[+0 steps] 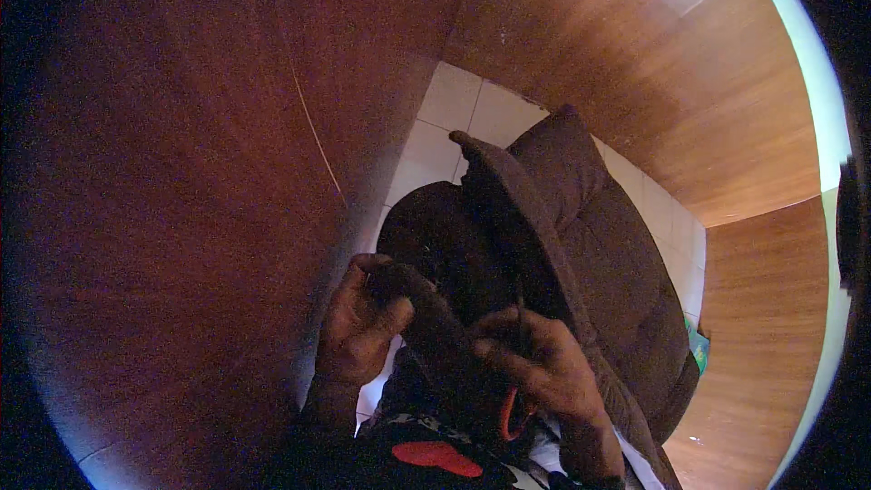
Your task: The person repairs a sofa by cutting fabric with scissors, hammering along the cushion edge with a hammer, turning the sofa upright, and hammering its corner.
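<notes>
My left hand (367, 322) is closed on a dark brown fabric strip (431, 331), thumb over its top end, at the lower middle of the view. My right hand (540, 367) is curled beside the strip's lower part, around a thin dark tool with a red loop handle (506, 422), apparently scissors; its narrow upper part points up past my fingers. Behind both hands lies a padded dark brown upholstered piece (617, 281), with a long raised fabric edge (526, 200) running diagonally. Much of what my right fingers grip is shadowed.
A large wooden panel (200, 181) stands close on my left. More wooden panels (653, 45) enclose the back and right. Pale floor tiles (426, 159) show between panel and fabric. A small green-blue object (697, 349) is at the right. My clothing has a red patch (431, 454).
</notes>
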`<action>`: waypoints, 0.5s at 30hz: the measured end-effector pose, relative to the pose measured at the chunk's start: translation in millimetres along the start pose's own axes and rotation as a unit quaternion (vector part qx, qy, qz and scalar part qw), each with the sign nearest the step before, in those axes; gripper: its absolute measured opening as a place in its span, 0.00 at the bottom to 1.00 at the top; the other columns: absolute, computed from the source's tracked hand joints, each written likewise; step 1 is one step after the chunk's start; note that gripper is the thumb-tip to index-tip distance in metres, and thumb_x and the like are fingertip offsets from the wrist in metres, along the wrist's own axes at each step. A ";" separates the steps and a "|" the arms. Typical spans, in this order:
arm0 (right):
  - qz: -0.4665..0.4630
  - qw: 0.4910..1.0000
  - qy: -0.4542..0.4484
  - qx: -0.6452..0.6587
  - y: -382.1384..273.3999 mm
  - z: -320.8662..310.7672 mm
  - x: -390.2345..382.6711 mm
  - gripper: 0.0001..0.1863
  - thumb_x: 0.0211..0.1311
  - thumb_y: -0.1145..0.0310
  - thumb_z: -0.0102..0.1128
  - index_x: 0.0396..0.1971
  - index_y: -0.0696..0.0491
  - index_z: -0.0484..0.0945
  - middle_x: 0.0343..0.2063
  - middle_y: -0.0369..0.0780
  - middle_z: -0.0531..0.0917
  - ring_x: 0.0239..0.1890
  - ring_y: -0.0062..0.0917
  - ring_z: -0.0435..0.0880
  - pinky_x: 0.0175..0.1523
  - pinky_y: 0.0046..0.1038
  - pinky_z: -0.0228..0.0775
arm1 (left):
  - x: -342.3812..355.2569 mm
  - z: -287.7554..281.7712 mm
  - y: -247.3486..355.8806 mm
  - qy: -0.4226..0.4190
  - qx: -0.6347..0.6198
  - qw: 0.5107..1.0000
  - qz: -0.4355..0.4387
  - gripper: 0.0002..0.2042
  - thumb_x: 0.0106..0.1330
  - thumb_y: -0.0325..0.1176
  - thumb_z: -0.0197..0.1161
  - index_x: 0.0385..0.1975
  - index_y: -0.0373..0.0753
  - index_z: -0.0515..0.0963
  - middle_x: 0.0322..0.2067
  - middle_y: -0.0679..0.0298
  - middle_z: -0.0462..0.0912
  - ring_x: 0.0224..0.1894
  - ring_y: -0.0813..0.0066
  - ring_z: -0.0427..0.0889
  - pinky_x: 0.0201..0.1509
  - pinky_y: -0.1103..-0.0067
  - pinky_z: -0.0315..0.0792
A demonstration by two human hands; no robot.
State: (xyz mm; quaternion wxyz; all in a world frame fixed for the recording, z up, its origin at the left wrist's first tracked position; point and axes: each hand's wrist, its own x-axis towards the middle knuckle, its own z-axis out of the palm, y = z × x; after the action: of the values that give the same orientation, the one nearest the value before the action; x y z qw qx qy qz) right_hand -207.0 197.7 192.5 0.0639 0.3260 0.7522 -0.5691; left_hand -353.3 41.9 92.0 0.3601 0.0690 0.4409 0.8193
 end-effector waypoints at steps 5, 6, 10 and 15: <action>0.080 0.995 -0.018 -0.054 -7.6 -5.8 4.2 0.18 0.67 0.60 0.66 0.50 0.58 0.83 0.44 0.42 0.87 0.46 0.22 0.83 0.55 0.29 0.73 | -6.1 21.8 7.5 -0.019 0.082 0.996 -0.035 0.19 0.65 0.28 0.68 0.54 0.34 0.71 0.49 0.54 0.81 0.52 0.61 0.81 0.63 0.66 0.72; 0.109 0.990 -0.030 -0.079 -12.0 -6.2 4.2 0.19 0.69 0.59 0.65 0.50 0.58 0.83 0.44 0.41 0.87 0.45 0.22 0.83 0.55 0.28 0.73 | -5.2 11.4 1.2 -0.021 0.082 0.996 -0.035 0.19 0.65 0.28 0.68 0.54 0.34 0.71 0.49 0.54 0.81 0.52 0.61 0.81 0.63 0.66 0.72; 0.167 0.974 -0.128 -0.080 -14.8 -12.1 10.0 0.21 0.70 0.56 0.63 0.52 0.58 0.82 0.45 0.41 0.87 0.45 0.21 0.82 0.55 0.27 0.72 | -10.3 -17.9 -19.3 -0.108 -0.101 0.982 -0.121 0.19 0.66 0.27 0.66 0.55 0.34 0.71 0.49 0.51 0.81 0.52 0.58 0.82 0.62 0.63 0.74; 0.148 0.978 -0.144 -0.014 -4.0 -16.8 9.7 0.20 0.68 0.57 0.66 0.51 0.57 0.82 0.38 0.38 0.87 0.43 0.21 0.81 0.53 0.27 0.72 | -12.7 -18.1 -35.4 -0.173 -0.179 0.967 -0.052 0.21 0.65 0.24 0.66 0.57 0.35 0.69 0.50 0.52 0.81 0.54 0.59 0.81 0.64 0.63 0.73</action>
State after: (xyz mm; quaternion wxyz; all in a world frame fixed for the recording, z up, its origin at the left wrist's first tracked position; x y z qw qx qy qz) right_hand -212.2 216.3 197.0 0.2592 0.3477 0.6864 -0.5838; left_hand -333.0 34.0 56.4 0.4799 0.1210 0.2210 0.8404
